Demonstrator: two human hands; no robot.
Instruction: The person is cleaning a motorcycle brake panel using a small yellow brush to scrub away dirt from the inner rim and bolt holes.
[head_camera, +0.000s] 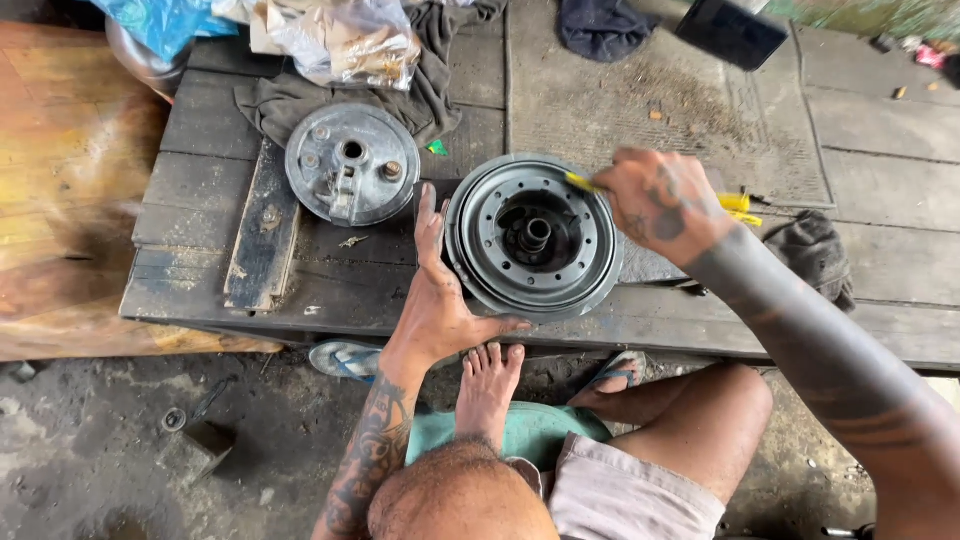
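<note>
A round grey metal wheel hub drum (533, 238) lies open side up near the front edge of a dark wooden bench (200, 190). My left hand (440, 290) rests flat against the drum's left rim, fingers spread, thumb along its lower edge. My right hand (662, 205) hovers over the drum's right side, closed around a yellow-handled tool (580, 182) whose tip points into the drum. A grey round brake plate (352, 164) lies to the left, apart from both hands.
A dark rag (420, 100) and a clear plastic bag (350, 40) lie at the back of the bench. More yellow tools (738, 208) and a grey cloth (815, 250) sit at right. A weathered wooden slat (262, 228) lies left. My knees and bare foot (488, 385) are below the bench edge.
</note>
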